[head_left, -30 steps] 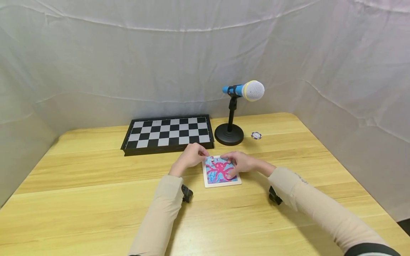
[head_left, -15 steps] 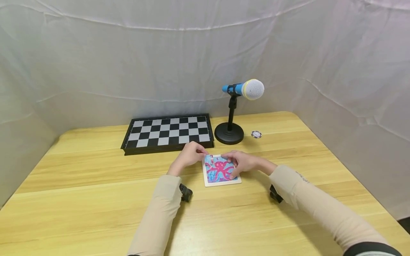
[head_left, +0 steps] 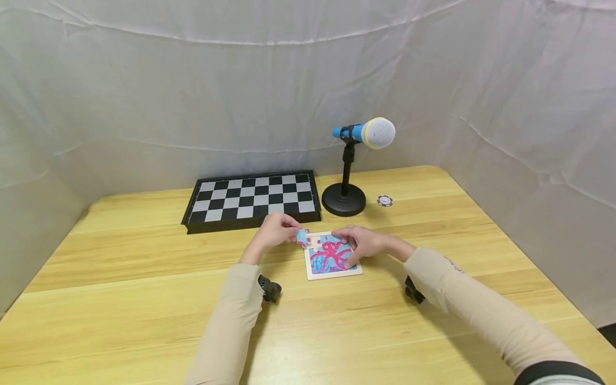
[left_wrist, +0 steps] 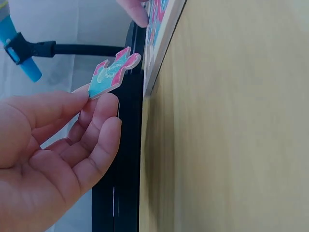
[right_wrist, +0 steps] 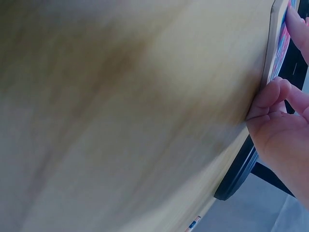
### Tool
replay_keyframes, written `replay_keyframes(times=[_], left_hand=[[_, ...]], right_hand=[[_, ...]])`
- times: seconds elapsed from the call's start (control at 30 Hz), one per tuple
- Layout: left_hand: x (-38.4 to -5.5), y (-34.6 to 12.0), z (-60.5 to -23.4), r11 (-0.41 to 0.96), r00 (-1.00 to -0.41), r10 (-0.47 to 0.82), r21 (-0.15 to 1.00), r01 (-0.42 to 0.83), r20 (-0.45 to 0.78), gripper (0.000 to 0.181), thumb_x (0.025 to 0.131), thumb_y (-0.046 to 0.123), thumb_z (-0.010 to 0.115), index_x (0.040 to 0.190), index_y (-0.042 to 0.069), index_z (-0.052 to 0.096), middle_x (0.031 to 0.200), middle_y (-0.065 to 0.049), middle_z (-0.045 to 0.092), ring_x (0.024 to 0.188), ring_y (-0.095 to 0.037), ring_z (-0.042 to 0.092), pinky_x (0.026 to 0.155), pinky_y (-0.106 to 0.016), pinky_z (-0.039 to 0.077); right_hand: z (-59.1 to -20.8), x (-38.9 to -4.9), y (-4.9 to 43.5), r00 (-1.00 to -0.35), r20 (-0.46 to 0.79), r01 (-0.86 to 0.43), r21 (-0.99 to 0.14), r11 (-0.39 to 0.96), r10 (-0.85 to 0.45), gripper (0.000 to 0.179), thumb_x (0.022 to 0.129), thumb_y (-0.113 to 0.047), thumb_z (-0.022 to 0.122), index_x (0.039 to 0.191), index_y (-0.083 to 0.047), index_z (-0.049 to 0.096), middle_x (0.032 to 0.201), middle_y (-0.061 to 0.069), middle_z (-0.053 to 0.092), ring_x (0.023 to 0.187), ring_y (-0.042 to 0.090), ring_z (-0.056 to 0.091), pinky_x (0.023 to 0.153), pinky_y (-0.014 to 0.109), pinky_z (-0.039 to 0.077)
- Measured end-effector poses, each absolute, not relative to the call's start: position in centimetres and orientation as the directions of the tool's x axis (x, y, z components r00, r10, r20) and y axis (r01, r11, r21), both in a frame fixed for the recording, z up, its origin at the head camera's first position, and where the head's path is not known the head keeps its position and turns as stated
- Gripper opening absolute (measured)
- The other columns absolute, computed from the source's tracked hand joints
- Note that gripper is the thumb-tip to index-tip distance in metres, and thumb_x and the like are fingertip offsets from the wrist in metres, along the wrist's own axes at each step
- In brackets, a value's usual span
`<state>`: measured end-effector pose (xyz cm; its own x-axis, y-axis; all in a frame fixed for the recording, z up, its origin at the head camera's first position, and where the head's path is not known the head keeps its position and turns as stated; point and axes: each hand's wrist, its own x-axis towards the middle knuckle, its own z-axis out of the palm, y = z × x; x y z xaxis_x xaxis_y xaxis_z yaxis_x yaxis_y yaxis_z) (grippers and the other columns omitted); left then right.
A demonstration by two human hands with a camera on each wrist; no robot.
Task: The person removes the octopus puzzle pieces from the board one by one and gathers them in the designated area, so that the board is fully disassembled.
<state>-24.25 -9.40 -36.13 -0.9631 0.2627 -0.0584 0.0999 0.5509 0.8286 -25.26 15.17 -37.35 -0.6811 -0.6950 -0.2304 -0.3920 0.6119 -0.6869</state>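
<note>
A small jigsaw puzzle [head_left: 332, 256] with a pink octopus on blue lies in a pale frame on the table, its upper left part showing bare wood. My left hand [head_left: 274, 232] pinches a blue and pink puzzle piece [left_wrist: 113, 72] between thumb and fingertips, raised just off the frame's upper left corner. My right hand [head_left: 367, 245] holds the puzzle at its right side, thumb on the picture and index finger near the top edge. In the right wrist view, other fingers [right_wrist: 273, 96] curl against the frame's edge.
Behind the left hand lies a black-framed checkered board [head_left: 255, 198]. A blue microphone [head_left: 358, 133] sits on a black stand [head_left: 344, 200] behind the puzzle. A poker chip [head_left: 385, 201] lies right of the stand. Pale cloth [head_left: 240, 96] hangs round the wooden table [head_left: 144, 310].
My left hand has lifted a piece out of the puzzle's upper left corner and moved it slightly left, uncovering bare wood. The right hand stays on the puzzle.
</note>
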Motion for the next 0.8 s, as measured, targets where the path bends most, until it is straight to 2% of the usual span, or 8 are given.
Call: replay_keyframes(times=[0.33,0.8], left_hand=[[-23.9,-11.6,-35.9,0.535,-0.963,0.264,0.839,0.103,-0.050,0.013,0.085,0.001,0.056,0.090,-0.005,0.067,0.075,-0.010,0.064,0.064,-0.021,0.059,0.063,-0.033,0.050],[-23.4,-15.3,-36.1,0.533,-0.972,0.223,0.844,0.060,-0.072,0.014,0.086,0.000,0.055,0.092,-0.008,0.065,0.080,-0.012,0.064,0.064,-0.017,0.057,0.064,-0.031,0.048]], right_hand=[[-37.1,-25.0,15.1,-0.687,-0.240,-0.377,-0.689,0.618,-0.686,0.077,0.069,-0.014,0.077,0.131,0.007,0.036,0.092,0.008,0.043,0.073,0.018,0.038,0.063,0.025,0.034],[-37.1,-24.9,15.0,-0.693,-0.247,-0.377,-0.677,0.633,-0.677,0.078,0.069,-0.015,0.077,0.132,0.005,0.037,0.092,0.007,0.043,0.072,0.018,0.039,0.063,0.026,0.034]])
